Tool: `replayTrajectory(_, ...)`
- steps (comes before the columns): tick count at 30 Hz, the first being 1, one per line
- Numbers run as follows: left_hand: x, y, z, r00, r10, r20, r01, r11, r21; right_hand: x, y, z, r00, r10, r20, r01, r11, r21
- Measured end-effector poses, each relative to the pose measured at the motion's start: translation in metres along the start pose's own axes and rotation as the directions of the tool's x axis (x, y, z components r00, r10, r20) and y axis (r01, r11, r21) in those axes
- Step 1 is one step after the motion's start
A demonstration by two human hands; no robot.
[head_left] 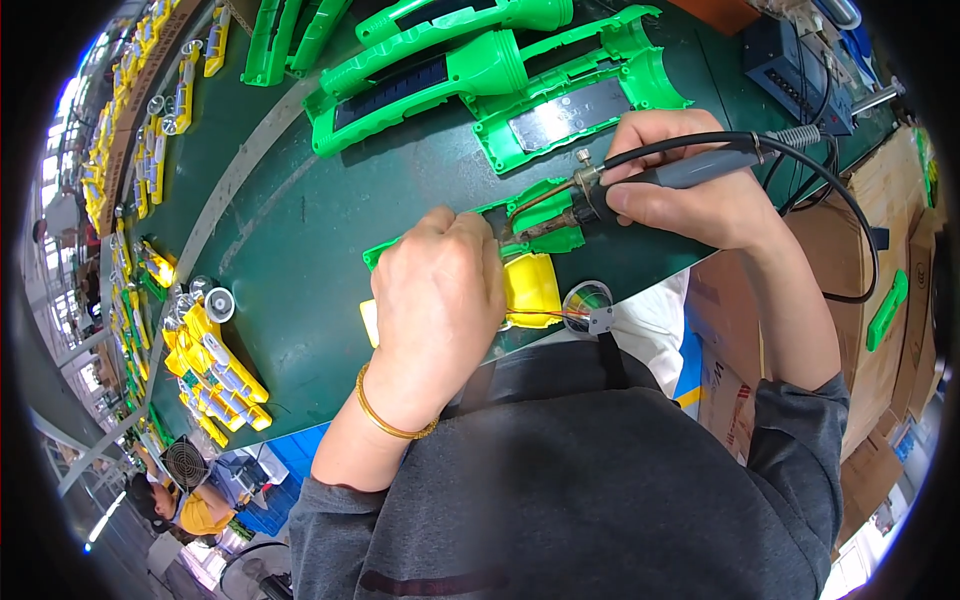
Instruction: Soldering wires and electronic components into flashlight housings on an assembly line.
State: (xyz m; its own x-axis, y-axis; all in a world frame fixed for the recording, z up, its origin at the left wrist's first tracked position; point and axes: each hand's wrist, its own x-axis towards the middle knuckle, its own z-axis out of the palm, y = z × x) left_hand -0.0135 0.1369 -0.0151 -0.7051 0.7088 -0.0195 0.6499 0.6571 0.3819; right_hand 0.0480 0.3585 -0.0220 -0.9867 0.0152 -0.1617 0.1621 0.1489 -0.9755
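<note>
Left hand (440,300): closed over a green torch shell (535,205) with a yellow part (530,285), at the near table edge (300,330).
Right hand (690,180): grips a grey soldering iron (690,170), tip inside the shell.
Shell contents: red wires (540,197).

Left hand (440,300) palm down, fingers curled and pressing at 12 o'clock, gold bangle on wrist, right hand (690,185) at 2 o'clock clenched in a pen-like grip, grey sleeves pushed back
</note>
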Motion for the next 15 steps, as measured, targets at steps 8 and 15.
replayTrajectory(8,-0.001,-0.001,0.001,1.0,-0.015,-0.004,0.015,1.0,0.015,0.002,-0.02,0.003,1.0,-0.022,0.009,0.024,0.975,-0.219)
replayTrajectory(15,0.001,-0.002,0.001,1.0,-0.019,-0.002,0.019,0.999,0.035,-0.001,-0.015,-0.004,1.0,-0.023,-0.009,0.022,0.999,-0.049)
